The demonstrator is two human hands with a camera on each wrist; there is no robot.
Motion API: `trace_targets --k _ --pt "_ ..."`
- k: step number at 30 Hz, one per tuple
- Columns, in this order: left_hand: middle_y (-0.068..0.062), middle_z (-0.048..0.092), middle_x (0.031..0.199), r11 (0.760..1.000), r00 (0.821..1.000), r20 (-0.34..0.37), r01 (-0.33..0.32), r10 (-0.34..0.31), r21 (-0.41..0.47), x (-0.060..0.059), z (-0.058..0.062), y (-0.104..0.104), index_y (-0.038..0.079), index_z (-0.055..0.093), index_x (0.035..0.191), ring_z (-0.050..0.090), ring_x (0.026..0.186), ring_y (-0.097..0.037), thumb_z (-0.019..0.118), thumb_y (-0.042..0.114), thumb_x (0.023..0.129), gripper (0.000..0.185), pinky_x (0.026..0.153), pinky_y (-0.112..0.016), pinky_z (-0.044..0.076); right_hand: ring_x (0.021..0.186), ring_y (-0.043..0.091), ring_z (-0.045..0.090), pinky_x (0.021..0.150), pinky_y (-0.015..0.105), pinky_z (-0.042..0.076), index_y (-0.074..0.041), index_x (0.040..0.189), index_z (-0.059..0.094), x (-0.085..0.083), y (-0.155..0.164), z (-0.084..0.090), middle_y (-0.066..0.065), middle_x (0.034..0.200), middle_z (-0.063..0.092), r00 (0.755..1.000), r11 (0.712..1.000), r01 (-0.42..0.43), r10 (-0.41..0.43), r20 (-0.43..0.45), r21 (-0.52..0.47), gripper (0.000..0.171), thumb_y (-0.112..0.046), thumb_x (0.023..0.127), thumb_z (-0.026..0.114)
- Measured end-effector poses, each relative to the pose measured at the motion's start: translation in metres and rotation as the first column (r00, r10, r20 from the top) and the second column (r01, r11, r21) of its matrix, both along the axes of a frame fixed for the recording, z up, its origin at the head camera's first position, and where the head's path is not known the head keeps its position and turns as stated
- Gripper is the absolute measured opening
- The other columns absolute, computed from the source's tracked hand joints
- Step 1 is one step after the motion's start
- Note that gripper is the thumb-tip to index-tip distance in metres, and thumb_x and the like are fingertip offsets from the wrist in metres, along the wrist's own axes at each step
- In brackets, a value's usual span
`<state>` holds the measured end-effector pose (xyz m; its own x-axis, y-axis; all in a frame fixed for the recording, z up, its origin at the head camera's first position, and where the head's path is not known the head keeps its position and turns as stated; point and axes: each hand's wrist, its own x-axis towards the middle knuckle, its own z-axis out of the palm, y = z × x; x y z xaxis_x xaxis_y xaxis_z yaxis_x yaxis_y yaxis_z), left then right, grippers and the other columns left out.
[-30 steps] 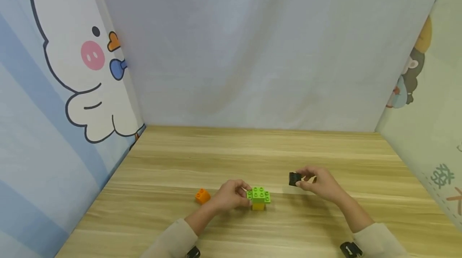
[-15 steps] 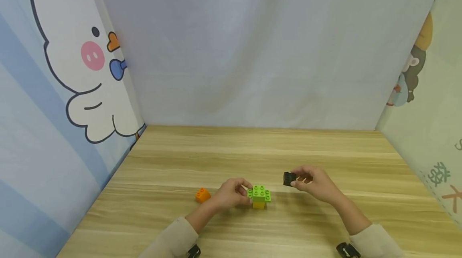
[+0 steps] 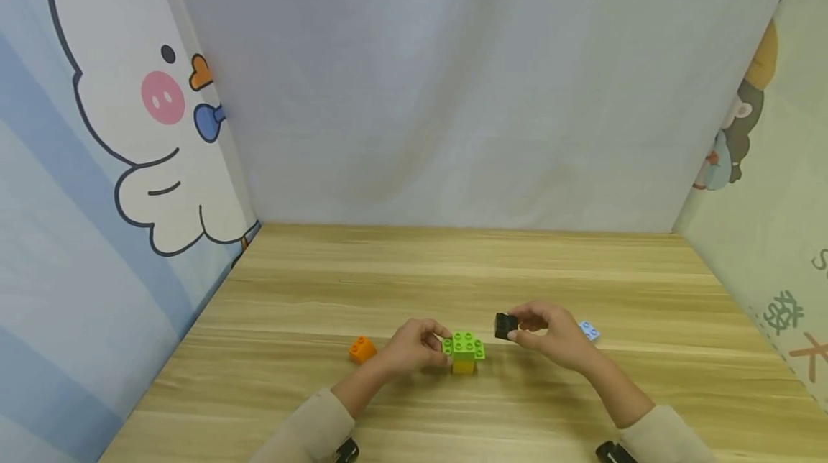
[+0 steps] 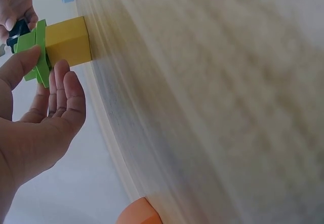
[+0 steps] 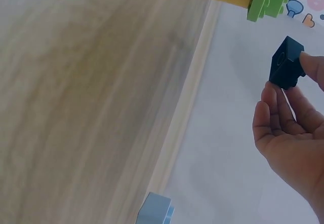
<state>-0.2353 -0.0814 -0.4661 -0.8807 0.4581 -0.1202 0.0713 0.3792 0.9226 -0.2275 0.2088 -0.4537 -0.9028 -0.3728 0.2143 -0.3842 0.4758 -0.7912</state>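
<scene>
The black block (image 3: 504,326) is in the air just to the right of the stack, apart from it and off the table (image 3: 414,269). The right hand (image 3: 550,337) pinches it between thumb and fingertips from its right side, so the block lies on the stack's side of that grip. In the right wrist view its hollow underside seems turned toward the table; which way its long axis runs, if it has one, I cannot tell.

The left hand (image 3: 412,349) is nearer the stack — it touches it, thumb and fingers holding the left end of the wide green piece (image 3: 479,349). That piece's long axis runs left to right, with a narrower green block (image 3: 463,345) on top, studs up, and a yellow block (image 3: 463,367) underneath on the table.

Counted: one black, one yellow, what look like two green, one orange block (image 3: 363,350) beside the left hand, one light blue block (image 3: 589,331) beyond the right hand — six in all.
</scene>
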Motion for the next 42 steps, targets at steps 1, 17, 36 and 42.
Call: trace_targets --k 1,17,36,42 --pt "-0.005 0.064 0.085 1.0 1.0 0.001 -0.001 0.001 0.0 0.0 0.0 0.0 -0.007 0.068 0.116 0.056 0.077 -0.012 0.08 -0.005 0.082 0.037 0.067 -0.023 0.046 0.096 0.019 0.067 0.085 0.033 0.056 0.006 0.118 0.069 0.0 -0.001 0.0 0.013 0.11 0.073 1.0 1.0 -0.002 0.002 -0.003 0.002 0.03 -0.011 0.094 0.075" --pt "-0.005 0.065 0.086 1.0 1.0 -0.008 -0.001 0.001 0.0 0.002 0.003 0.0 -0.007 0.068 0.117 0.056 0.078 -0.013 0.08 -0.006 0.082 0.037 0.069 -0.023 0.047 0.101 0.024 0.068 0.09 0.045 0.055 0.004 0.122 0.068 0.0 -0.015 0.006 0.013 0.115 0.073 0.999 0.999 -0.046 0.046 0.027 -0.004 0.033 -0.016 0.096 0.074" --pt "-0.003 0.065 0.084 1.0 0.999 -0.039 0.01 -0.01 -0.008 0.0 0.001 -0.001 -0.007 0.07 0.113 0.057 0.079 -0.012 0.081 -0.004 0.08 0.036 0.07 -0.023 0.047 0.095 0.014 0.065 0.085 0.032 0.056 0.007 0.118 0.069 0.004 -0.037 0.002 0.016 0.112 0.072 0.993 0.992 -0.117 0.117 0.01 -0.045 0.031 -0.013 0.095 0.074" --pt "-0.004 0.063 0.086 1.0 1.0 -0.018 -0.003 0.003 0.008 0.001 0.001 -0.001 -0.007 0.07 0.113 0.056 0.08 -0.014 0.08 -0.004 0.08 0.035 0.07 -0.024 0.047 0.093 0.012 0.065 0.083 0.031 0.057 0.006 0.117 0.069 0.004 -0.045 -0.002 0.016 0.11 0.073 0.993 0.992 -0.118 0.117 -0.025 -0.043 0.031 -0.011 0.093 0.077"
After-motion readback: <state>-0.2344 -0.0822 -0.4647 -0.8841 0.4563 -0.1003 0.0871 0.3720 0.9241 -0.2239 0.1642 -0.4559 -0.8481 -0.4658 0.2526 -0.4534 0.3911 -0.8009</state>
